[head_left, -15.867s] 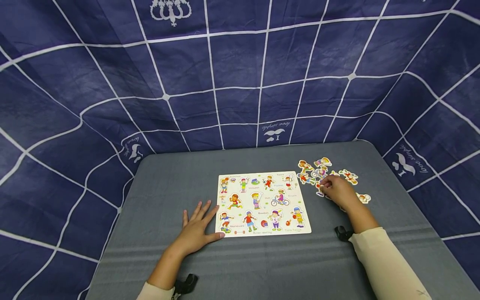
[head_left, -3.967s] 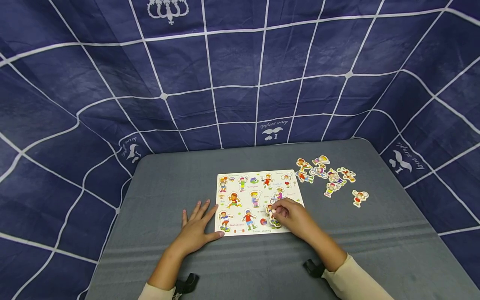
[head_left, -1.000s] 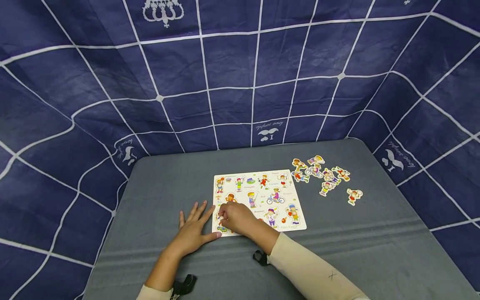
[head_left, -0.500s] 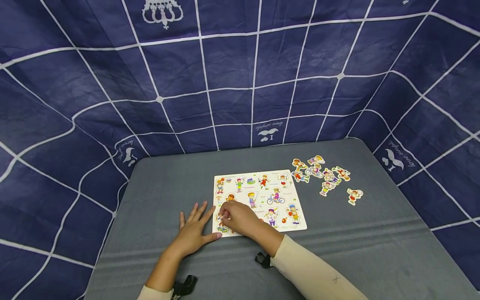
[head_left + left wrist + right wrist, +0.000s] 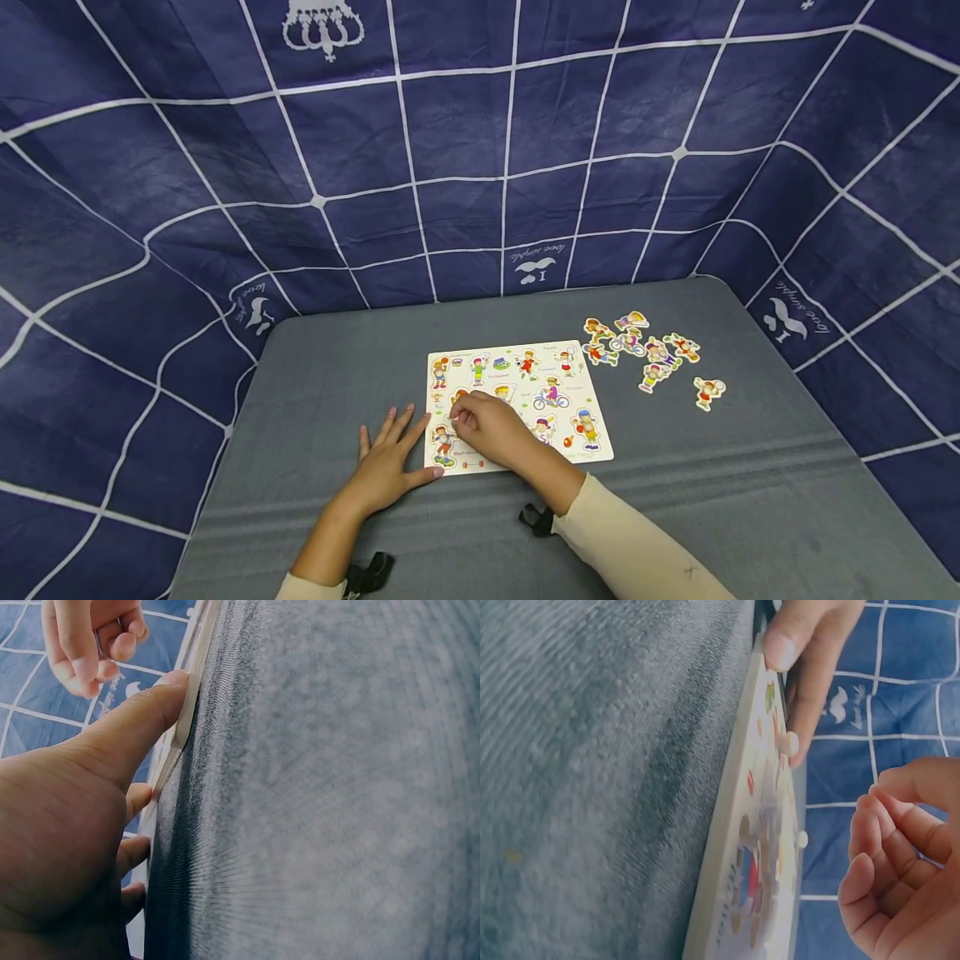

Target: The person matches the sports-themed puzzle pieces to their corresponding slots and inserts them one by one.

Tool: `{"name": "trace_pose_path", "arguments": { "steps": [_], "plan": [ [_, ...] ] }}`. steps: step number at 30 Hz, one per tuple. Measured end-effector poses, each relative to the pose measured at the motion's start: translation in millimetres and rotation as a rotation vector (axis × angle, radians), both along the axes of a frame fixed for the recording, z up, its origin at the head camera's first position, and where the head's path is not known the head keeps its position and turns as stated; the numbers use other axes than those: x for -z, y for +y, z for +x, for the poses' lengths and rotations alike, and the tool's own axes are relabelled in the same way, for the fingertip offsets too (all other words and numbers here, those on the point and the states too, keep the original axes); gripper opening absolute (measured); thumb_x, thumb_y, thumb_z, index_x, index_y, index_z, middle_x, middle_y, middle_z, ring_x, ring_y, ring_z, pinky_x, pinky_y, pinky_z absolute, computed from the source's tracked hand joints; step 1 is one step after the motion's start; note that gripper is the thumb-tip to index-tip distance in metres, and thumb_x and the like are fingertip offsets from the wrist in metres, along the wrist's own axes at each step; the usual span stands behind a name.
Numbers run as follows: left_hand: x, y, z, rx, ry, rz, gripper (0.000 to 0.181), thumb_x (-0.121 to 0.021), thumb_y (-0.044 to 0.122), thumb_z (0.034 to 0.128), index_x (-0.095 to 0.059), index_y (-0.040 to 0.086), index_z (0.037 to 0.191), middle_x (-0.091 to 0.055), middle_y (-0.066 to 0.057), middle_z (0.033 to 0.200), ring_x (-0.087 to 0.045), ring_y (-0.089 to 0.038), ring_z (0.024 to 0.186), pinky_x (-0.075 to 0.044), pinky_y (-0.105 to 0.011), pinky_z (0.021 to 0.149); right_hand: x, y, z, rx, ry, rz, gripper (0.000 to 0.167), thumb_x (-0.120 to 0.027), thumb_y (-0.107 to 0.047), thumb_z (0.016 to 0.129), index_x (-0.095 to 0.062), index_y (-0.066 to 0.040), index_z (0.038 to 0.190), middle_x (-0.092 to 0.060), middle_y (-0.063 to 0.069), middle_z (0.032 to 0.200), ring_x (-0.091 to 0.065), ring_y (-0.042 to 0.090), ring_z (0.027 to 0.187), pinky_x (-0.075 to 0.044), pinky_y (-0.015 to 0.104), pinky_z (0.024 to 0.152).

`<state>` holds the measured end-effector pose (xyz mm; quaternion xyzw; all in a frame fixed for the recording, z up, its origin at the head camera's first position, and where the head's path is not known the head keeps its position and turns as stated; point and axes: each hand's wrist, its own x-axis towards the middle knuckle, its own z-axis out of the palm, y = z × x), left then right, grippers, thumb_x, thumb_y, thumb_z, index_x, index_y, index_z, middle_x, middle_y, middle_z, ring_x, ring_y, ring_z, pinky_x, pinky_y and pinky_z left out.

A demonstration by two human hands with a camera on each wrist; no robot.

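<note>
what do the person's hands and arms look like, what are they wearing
The left hand and right hand are ungloved. Both arms have cream sleeves, with black devices at the wrists. The right sleeve bears a small, dark, X-like mark.

Grey table (image 5: 352, 358): puzzle board (image 5: 524, 407), loose figure pieces (image 5: 656, 377) beside.

"Volleyball" and "Football" labels (image 5: 498, 377) on the puzzle board (image 5: 459, 377), upside-down "I love simple" lettering (image 5: 538, 252) on the blue curtain (image 5: 457, 125)

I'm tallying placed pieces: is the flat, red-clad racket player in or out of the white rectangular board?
Out. The racket-player piece lies on the grey cloth, apart from the board, to its right.
</note>
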<state>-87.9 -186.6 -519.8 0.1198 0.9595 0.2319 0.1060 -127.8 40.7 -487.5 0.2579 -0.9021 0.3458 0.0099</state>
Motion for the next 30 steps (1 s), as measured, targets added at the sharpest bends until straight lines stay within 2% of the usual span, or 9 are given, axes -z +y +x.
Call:
{"name": "trace_pose_path", "arguments": {
  "steps": [10, 18, 23, 28, 30],
  "plan": [
    [1.5, 1.6, 3.0, -0.010, 0.062, 0.019, 0.092, -0.075, 0.061, 0.0813, -0.041, 0.022, 0.157, -0.029, -0.015, 0.166, -0.017, -0.046, 0.155, 0.000, -0.080, 0.113, -2.0, 15, -1.9, 0.027, -0.124, -0.195, 0.012, -0.067, -0.016, 0.095, -0.073, -0.011, 0.104, -0.064, -0.007, 0.090, -0.057, 0.001, 0.077, -0.052, 0.019, 0.071],
    [3.2, 0.7, -0.3, -0.004, 0.013, -0.022, 0.094, -0.072, 0.066, 0.0825, -0.034, 0.026, 0.160, -0.021, -0.010, 0.170, -0.009, -0.041, 0.158, 0.004, -0.078, 0.115, -4.4, 29, -1.8, 0.059, -0.230, -0.318, 0.015, -0.067, -0.017, 0.097, -0.072, -0.011, 0.110, -0.069, -0.005, 0.096, -0.060, 0.005, 0.081, -0.054, 0.020, 0.074],
    [3.9, 0.5, -1.3, 0.001, 0.007, -0.029, 0.095, -0.071, 0.066, 0.0828, -0.033, 0.026, 0.160, -0.019, -0.010, 0.170, -0.008, -0.041, 0.158, 0.004, -0.079, 0.115, -6.6, 35, -1.1, 0.074, -0.302, -0.390, 0.020, -0.067, -0.019, 0.098, -0.072, -0.010, 0.116, -0.072, -0.005, 0.099, -0.064, 0.008, 0.086, -0.055, 0.022, 0.076],
    [2.9, 1.6, -1.2, 0.001, 0.001, -0.028, 0.095, -0.071, 0.066, 0.0829, -0.033, 0.026, 0.160, -0.019, -0.010, 0.170, -0.008, -0.041, 0.158, 0.004, -0.078, 0.115, -7.6, 44, -0.5, 0.112, -0.310, -0.431, 0.019, -0.070, -0.024, 0.097, -0.072, -0.016, 0.114, -0.072, -0.002, 0.099, -0.066, 0.011, 0.087, -0.055, 0.023, 0.077],
    [2.3, 1.7, -1.1, 0.000, 0.000, -0.029, 0.095, -0.071, 0.066, 0.0829, -0.033, 0.026, 0.160, -0.018, -0.010, 0.170, -0.008, -0.041, 0.158, 0.004, -0.078, 0.116, -7.5, 49, -0.9, 0.127, -0.315, -0.455, 0.020, -0.071, -0.025, 0.096, -0.072, -0.014, 0.113, -0.072, 0.000, 0.098, -0.065, 0.012, 0.085, -0.054, 0.023, 0.075]
  ]
}}
